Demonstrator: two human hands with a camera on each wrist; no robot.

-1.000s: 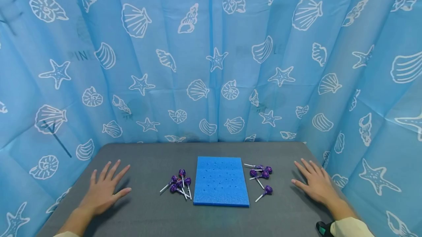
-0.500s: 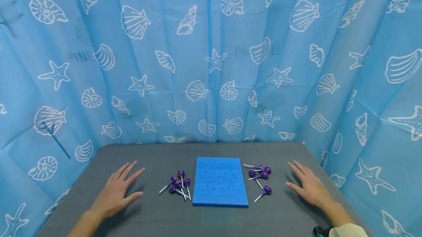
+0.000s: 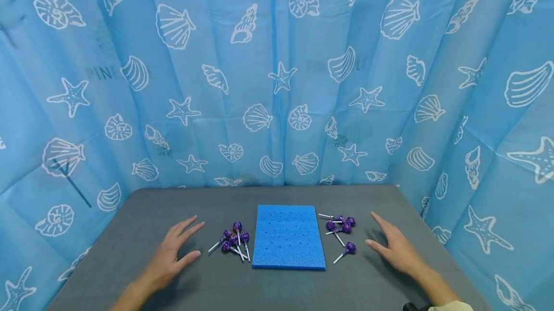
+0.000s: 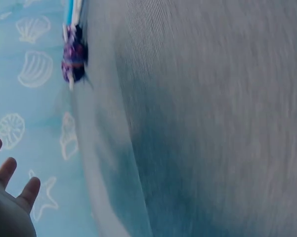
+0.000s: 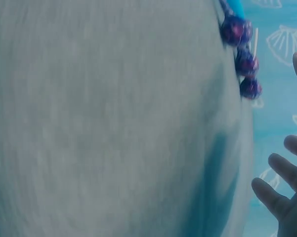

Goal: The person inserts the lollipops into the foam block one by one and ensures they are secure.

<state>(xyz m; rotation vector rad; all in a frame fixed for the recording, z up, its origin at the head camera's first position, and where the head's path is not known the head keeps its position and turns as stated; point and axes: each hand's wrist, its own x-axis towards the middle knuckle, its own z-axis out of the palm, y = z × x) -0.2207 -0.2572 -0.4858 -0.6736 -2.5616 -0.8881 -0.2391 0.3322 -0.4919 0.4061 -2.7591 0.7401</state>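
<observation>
A blue foam block [image 3: 288, 237] dotted with small holes lies on the grey table. Left of it is a pile of lollipops [image 3: 226, 246] in purple wrappers with white sticks. More purple lollipops [image 3: 350, 248] lie scattered on its right side. My left hand [image 3: 170, 255] hovers left of the pile, fingers extended and thumb apart, holding nothing. On the other side my right hand [image 3: 396, 248] is held over the table, right of the scattered lollipops, its fingers spread and nothing in them. The right wrist view shows several wrapped lollipop heads [image 5: 236, 31] beyond the spread fingers [image 5: 271, 195].
A light blue curtain [image 3: 277, 85] printed with white shells and starfish hangs behind and at both sides of the table. The grey tabletop [image 3: 190, 203] reaches back to the curtain.
Both hands have moved inward over the table, the left one toward the left pile and the right one toward the right lollipops. The foam block and lollipops have stayed put.
</observation>
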